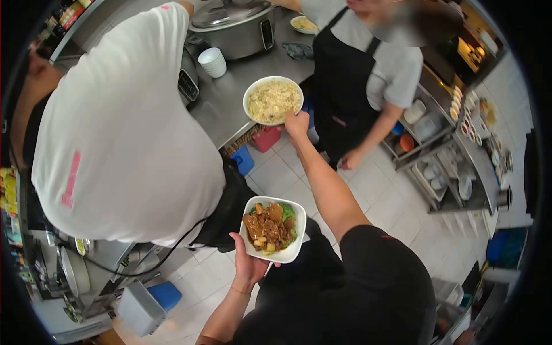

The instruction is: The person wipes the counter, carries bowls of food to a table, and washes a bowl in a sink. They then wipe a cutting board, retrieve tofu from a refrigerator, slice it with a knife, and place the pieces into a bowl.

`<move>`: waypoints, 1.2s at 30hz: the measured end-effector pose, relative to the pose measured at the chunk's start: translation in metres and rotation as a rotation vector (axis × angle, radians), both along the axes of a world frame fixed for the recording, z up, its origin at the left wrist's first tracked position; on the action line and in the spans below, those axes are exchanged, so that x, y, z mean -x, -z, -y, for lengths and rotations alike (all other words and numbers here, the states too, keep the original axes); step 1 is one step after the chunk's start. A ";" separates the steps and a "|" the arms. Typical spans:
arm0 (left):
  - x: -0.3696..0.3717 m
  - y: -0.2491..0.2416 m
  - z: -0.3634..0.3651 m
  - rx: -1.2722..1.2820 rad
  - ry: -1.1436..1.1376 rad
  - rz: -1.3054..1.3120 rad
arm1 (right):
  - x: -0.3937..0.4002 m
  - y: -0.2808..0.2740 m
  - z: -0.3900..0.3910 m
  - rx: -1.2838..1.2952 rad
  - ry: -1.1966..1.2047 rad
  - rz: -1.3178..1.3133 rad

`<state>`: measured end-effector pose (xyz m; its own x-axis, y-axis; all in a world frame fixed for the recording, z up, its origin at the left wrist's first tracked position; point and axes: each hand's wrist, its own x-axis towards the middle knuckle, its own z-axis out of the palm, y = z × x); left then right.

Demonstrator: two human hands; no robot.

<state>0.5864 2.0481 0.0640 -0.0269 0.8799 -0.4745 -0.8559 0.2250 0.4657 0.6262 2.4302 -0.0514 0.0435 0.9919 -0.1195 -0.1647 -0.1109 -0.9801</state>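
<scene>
My left hand [247,265] carries a square white bowl [295,248], with the thumb along its near left side and the fingers underneath. Glossy brown meat slices [270,225] and green broccoli [286,211] fill it. Stretched forward, my right hand [296,125] grips the near edge of a round white bowl [260,120]. Fried rice [273,99] is heaped in that bowl, which is held out by the edge of the steel counter [233,109]. The fingers under both bowls are mostly hidden.
A person in a white shirt [126,126] stands close on the left. Another, in a black apron [345,75], stands ahead right. On the counter are stacked white bowls [213,62] and a large cooker [230,31]. A grey bin [140,309] sits low left; shelves [425,132] stand right.
</scene>
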 end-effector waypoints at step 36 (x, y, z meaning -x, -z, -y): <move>0.082 0.129 -0.385 -0.010 -0.321 -0.152 | -0.144 0.140 0.293 0.075 -1.159 0.730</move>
<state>0.5041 2.4331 -0.0647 -0.3721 0.8198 -0.4353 -0.8030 -0.0491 0.5939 0.7700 2.1368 -0.1917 -0.7227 0.4950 -0.4824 0.6043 0.1136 -0.7886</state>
